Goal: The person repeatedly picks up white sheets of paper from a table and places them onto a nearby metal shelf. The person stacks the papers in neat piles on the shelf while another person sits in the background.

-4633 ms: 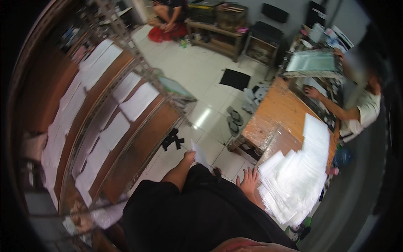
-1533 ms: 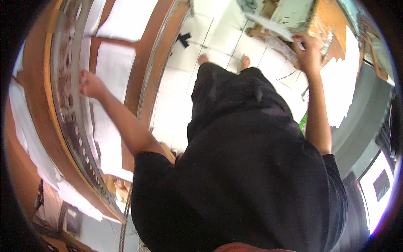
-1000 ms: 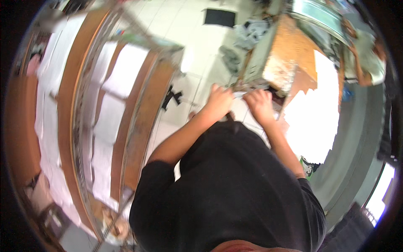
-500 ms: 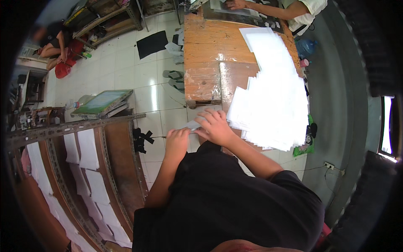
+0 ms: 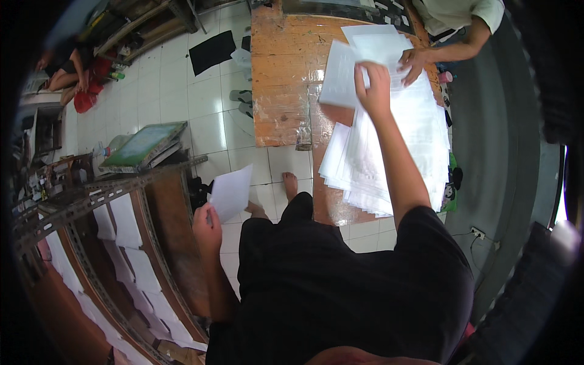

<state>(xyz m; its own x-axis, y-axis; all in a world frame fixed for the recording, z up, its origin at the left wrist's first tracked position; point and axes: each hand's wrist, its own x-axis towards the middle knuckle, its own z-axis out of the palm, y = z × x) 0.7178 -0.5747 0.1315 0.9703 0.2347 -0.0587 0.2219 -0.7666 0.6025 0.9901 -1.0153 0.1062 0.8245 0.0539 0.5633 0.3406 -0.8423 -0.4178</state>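
Note:
My left hand (image 5: 208, 228) is closed on a white sheet of paper (image 5: 232, 191), held up beside the shelving rack. My right hand (image 5: 374, 88) reaches over the wooden table (image 5: 283, 73), its fingers curled at the edge of another white sheet (image 5: 339, 76) that juts left from the pile. Under my right forearm spreads the large overlapping pile of white sheets (image 5: 365, 164). Close to my right hand, another person's hand (image 5: 413, 64) rests on the pile's far part.
Sheets lie on the tiers of the rack (image 5: 131, 213) at left. A framed screen (image 5: 143, 146) tops its far end. A black mat (image 5: 212, 52) and slippers (image 5: 241, 100) lie on the tiled floor. Someone sits at far left (image 5: 70, 73). A grey wall (image 5: 511, 134) stands at right.
My hands, together before, have parted: the left moved left with a sheet, the right went out over the pile. A sheet now juts left there. The co-worker's hand came onto the pile.

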